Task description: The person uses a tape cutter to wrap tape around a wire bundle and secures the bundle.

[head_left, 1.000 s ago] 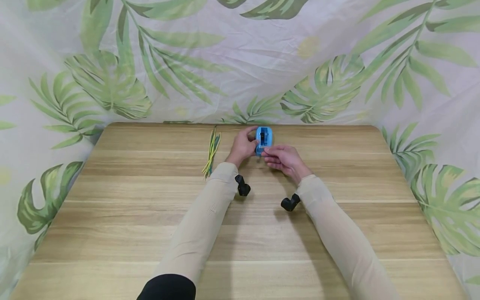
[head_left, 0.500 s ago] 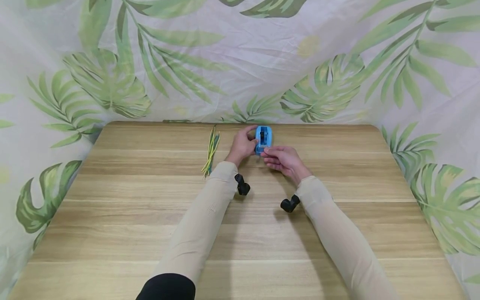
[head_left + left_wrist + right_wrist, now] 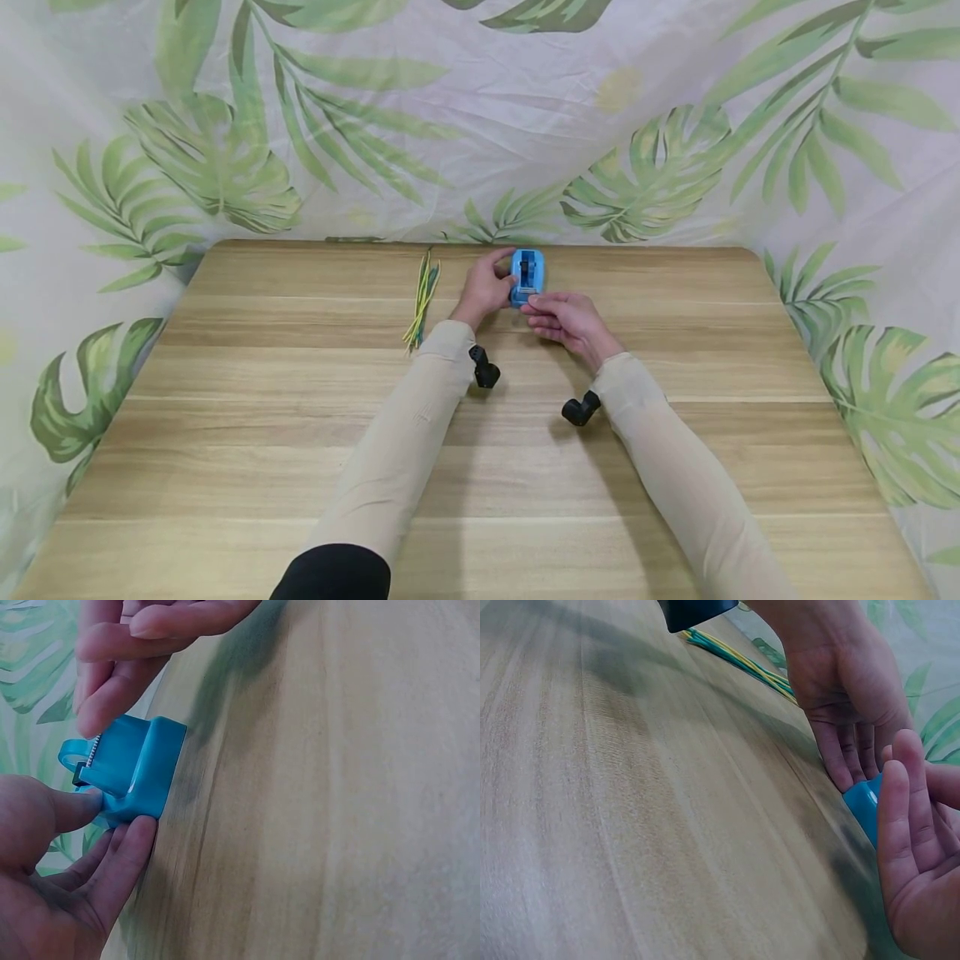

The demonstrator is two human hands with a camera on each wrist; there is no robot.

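A small blue tape dispenser [image 3: 527, 277] sits at the table's far edge, its serrated cutter [image 3: 94, 750] facing the person. My left hand [image 3: 486, 293] grips its left side, thumb [image 3: 79, 808] on one face and fingers low along the base. At the cutter end, the thumb and forefinger of my right hand [image 3: 566, 321] come together and appear to pinch the tape's end; the tape itself is too thin to make out. The other right-hand fingers [image 3: 897, 832] reach out loosely beside the dispenser. In the right wrist view, those fingers hide most of the dispenser [image 3: 862, 802].
Left of the left hand lies a loose bundle of yellow and green twist-tie-like strips [image 3: 423, 304]. The wooden table [image 3: 300, 433] ends just behind the dispenser, where a leaf-printed cloth [image 3: 525, 125] hangs. Black wrist cameras [image 3: 581, 407] jut inward from both sleeves.
Almost nothing differs. Both hands keep their places at the tape dispenser, and the head view has shifted very slightly.
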